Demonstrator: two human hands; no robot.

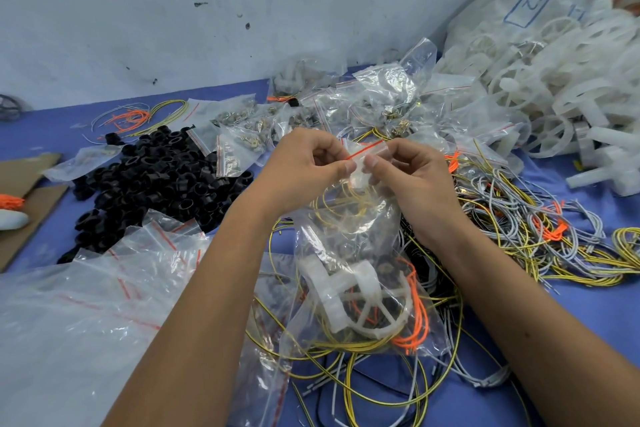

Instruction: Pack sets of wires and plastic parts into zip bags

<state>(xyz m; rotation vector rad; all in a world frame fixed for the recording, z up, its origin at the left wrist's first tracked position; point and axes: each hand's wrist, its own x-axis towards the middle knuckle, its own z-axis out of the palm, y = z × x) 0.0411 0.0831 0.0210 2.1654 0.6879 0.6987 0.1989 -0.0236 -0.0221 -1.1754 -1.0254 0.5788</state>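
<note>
A clear zip bag (349, 239) hangs between my hands above the blue table (585, 322). Inside it lie a white plastic wheel part (349, 302), yellow wires and orange wires (414, 319). My left hand (304, 170) pinches the bag's red-striped zip edge (363, 151) from the left. My right hand (412, 177) pinches the same edge from the right, thumbs nearly meeting.
Black plastic rings (152, 177) are heaped at left, empty zip bags (114, 288) in front of them. Small bags of metal parts (249, 132) lie behind. White plastic wheels (554, 87) fill a big sack at right. Loose grey, yellow and orange wires (540, 229) spread right.
</note>
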